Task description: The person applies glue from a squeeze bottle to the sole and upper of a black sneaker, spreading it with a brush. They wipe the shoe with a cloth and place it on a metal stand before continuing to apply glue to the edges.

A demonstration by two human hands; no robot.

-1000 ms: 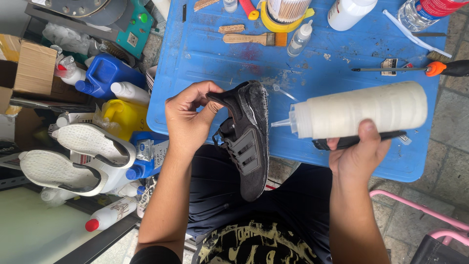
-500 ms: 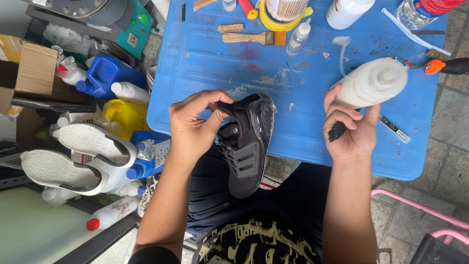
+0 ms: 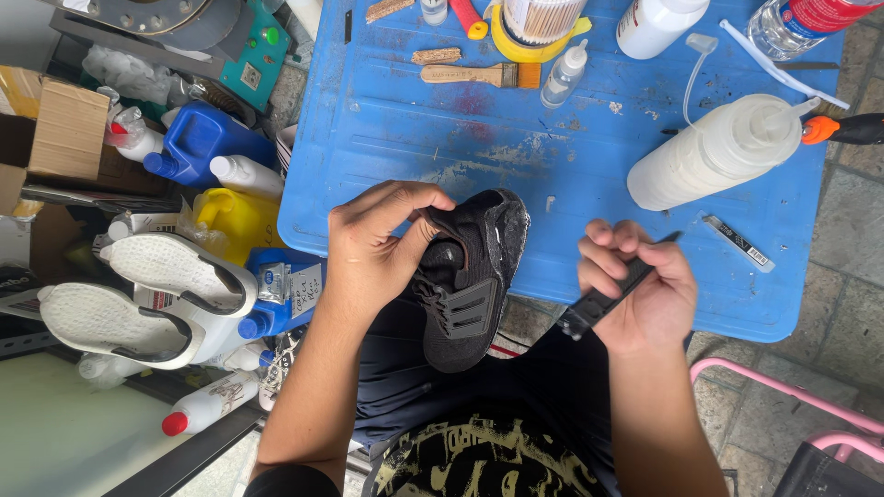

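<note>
Your right hand (image 3: 635, 290) has set the white squeeze bottle (image 3: 714, 152) on the blue desk (image 3: 414, 120) at upper right and now grips a thin black tool (image 3: 603, 299), while your left hand (image 3: 378, 244) pinches the black shoe (image 3: 470, 285) at centre frame, ready for working.

Black sneaker upper + thin black tool, both in my hands.

Black shoe upper (image 3: 465, 285), no sole, w/ tonal side stripes, rests on my lap, one end at the blue table's edge; my left hand (image 3: 373, 253) pinches its opening. Right hand (image 3: 640, 290) grips a slim black knife-like tool (image 3: 608, 296), angled diag., just beside the shoe, not touching.
</note>
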